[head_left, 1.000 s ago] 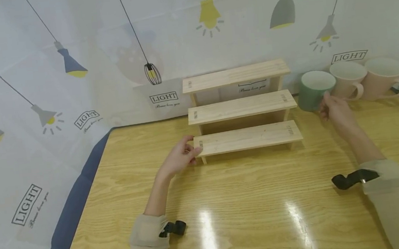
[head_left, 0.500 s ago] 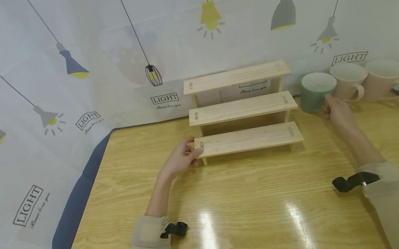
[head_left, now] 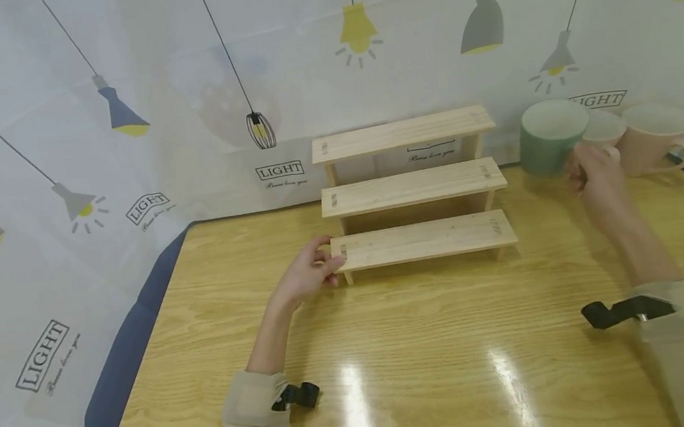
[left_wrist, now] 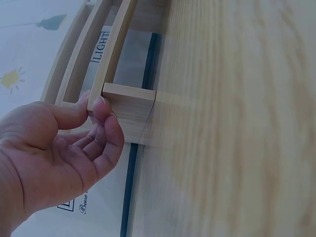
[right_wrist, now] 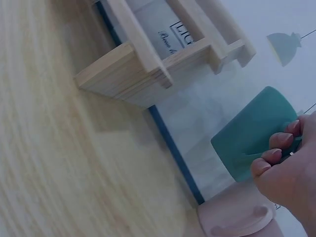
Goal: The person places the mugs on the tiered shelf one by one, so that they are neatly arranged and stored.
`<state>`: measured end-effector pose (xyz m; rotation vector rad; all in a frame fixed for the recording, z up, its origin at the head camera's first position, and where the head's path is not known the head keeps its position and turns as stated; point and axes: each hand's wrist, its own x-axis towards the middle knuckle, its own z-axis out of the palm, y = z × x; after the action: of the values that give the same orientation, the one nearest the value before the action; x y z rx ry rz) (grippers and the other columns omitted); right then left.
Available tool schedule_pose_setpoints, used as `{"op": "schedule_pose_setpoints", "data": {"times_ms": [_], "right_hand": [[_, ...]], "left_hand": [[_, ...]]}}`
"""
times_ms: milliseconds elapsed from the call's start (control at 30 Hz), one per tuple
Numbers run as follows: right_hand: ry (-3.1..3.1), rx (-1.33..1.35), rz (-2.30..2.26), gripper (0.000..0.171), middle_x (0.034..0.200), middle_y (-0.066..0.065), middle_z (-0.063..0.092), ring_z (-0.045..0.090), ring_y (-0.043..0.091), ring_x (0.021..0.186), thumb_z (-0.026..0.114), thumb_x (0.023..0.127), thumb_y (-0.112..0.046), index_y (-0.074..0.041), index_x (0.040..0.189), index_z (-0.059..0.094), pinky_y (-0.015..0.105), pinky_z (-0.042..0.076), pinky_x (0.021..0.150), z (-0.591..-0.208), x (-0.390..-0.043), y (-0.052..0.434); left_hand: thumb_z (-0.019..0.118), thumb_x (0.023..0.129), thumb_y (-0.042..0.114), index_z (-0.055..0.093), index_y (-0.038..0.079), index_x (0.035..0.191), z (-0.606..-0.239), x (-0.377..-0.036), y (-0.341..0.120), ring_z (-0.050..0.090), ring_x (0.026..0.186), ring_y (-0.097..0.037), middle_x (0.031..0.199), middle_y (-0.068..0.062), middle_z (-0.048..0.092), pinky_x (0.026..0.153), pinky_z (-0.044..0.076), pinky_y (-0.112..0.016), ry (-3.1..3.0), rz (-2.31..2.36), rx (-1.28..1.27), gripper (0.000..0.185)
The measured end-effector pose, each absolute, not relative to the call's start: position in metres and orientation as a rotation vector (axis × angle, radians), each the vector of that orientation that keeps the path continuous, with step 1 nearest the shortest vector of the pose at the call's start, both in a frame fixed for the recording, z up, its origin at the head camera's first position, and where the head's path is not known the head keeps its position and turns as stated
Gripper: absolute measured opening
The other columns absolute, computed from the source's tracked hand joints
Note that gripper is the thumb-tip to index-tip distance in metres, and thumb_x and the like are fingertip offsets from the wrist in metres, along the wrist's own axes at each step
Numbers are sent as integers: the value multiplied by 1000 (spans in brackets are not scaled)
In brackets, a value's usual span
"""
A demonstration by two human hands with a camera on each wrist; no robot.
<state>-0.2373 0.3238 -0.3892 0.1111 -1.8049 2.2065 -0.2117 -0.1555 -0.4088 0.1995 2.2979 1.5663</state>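
A three-step wooden rack (head_left: pixel 413 186) stands at the back of the table. My left hand (head_left: pixel 310 271) pinches the left end of its lowest step (left_wrist: pixel 126 106) between thumb and fingers. My right hand (head_left: pixel 594 172) grips a green mug (head_left: pixel 547 135) by its handle side and holds it above the table, right of the rack. In the right wrist view the green mug (right_wrist: pixel 256 131) hangs in the air with my fingers (right_wrist: pixel 276 150) curled on it.
Two pink mugs (head_left: pixel 650 136) stand at the back right, one partly hidden behind my right hand. The wooden table (head_left: pixel 429 342) has a blue edge at the left. A lamp-patterned backdrop (head_left: pixel 123 124) closes off the back and left.
My right hand has lifted the green mug up and slightly right off the table. My left hand stays on the lowest step's left end.
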Motion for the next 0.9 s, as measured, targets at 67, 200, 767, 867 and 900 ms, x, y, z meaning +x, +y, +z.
{"op": "schedule_pose_setpoints", "data": {"times_ms": [67,200,767,867,900], "right_hand": [[-1761,108,2223,41,68,0,42,33,13,56,39,105,0,-4,65,41,29,20,51,-384,-236,323],[-1728,51,2239,38,74,-1,43,34,13,62,45,106,-7,-6,68,45,26,25,53,-373,-231,324],[-1583,203,2291,38,81,4,30,19,19,73,54,105,-25,-1,77,43,28,19,61,-315,-226,320],[-1562,232,2299,39,78,4,27,16,19,68,55,104,-27,-1,77,42,27,17,58,-306,-227,316],[-1554,247,2301,40,77,5,26,15,18,66,55,104,-27,-1,77,41,27,16,57,-304,-228,315]], "left_hand": [[63,102,16,29,2,156,-410,-212,-156,62,73,-18,97,-10,56,78,55,-38,2294,1573,206,65],[63,102,15,30,2,155,-411,-212,-156,61,72,-18,95,-9,56,78,56,-37,2281,1588,223,65],[62,102,12,27,-1,156,-409,-213,-159,61,72,-18,95,-11,58,78,56,-38,2244,1613,258,65],[62,102,13,28,0,156,-409,-213,-159,61,72,-18,96,-11,59,78,56,-38,2247,1598,263,65],[62,102,12,28,0,156,-409,-213,-159,61,72,-18,96,-12,59,78,56,-39,2245,1598,264,64]]}}
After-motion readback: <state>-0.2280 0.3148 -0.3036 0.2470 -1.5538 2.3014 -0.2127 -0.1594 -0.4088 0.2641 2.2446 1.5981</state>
